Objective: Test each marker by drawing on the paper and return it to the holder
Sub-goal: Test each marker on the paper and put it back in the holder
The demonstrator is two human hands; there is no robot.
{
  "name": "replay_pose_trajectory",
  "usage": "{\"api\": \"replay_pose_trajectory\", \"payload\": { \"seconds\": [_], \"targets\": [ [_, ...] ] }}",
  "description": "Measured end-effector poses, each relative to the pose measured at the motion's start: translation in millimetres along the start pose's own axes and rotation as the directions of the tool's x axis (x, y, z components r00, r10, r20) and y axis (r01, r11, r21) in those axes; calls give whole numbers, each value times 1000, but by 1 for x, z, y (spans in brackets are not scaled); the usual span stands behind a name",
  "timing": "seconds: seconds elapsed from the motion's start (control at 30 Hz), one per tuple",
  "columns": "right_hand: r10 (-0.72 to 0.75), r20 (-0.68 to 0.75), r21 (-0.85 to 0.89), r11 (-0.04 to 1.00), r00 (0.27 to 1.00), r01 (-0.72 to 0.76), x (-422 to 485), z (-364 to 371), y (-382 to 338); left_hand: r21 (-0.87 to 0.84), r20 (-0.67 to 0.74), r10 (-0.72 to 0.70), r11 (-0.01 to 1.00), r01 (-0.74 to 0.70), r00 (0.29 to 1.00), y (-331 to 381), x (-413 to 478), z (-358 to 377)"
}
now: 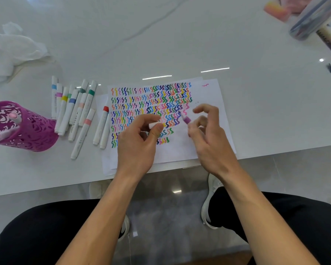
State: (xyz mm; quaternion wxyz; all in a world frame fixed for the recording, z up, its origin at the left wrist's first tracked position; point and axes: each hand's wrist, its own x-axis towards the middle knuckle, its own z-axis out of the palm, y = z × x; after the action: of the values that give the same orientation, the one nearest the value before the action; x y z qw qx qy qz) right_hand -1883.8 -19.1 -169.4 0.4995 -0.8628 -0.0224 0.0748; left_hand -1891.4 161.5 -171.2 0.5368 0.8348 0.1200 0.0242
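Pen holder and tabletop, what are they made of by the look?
Pen holder: thin magenta sheet with cut-out swirls, painted metal or plastic, cannot tell. Tabletop: glossy white with grey veins and sharp light reflections, likely marble or a stone-look slab.

- black fabric trousers [46, 232] covering both thighs;
- white low-top trainers [207, 207] with black trim, one on each foot;
- left hand [136, 148] and right hand [212, 144] bare; forearms [107, 217] bare too
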Motion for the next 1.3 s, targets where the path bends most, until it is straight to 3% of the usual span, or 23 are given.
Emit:
{"api": "replay_pose_trajectory", "payload": {
  "seconds": [0.2, 0.27, 0.47, 0.63, 0.93, 1.3],
  "targets": [
    [78, -43, 400, 915, 996, -55, 11, -9, -4, 195, -9, 126, 973, -122, 992, -4, -1, 2],
    [85, -31, 446, 893, 996, -62, 13, -11, -2, 258, -18, 169, 953, -159, 985, -7, 1, 3],
    [28, -69, 257, 966, 997, -9, 18, -6, 6, 332, 7, 207, 922, -198, 978, -8, 2, 8],
    [52, -177, 237, 971, 983, -8, 27, -1, 8, 407, 39, 256, 879, -249, 966, -10, 5, 10],
    [103, -318, 207, 978, 942, -37, 33, 4, 15, 386, 21, 275, 884, -262, 961, -14, 9, 17],
    [129, -340, 156, 985, 931, -80, 35, 7, 20, 400, 32, 276, 877, -266, 960, -16, 10, 18]
  ]
}}
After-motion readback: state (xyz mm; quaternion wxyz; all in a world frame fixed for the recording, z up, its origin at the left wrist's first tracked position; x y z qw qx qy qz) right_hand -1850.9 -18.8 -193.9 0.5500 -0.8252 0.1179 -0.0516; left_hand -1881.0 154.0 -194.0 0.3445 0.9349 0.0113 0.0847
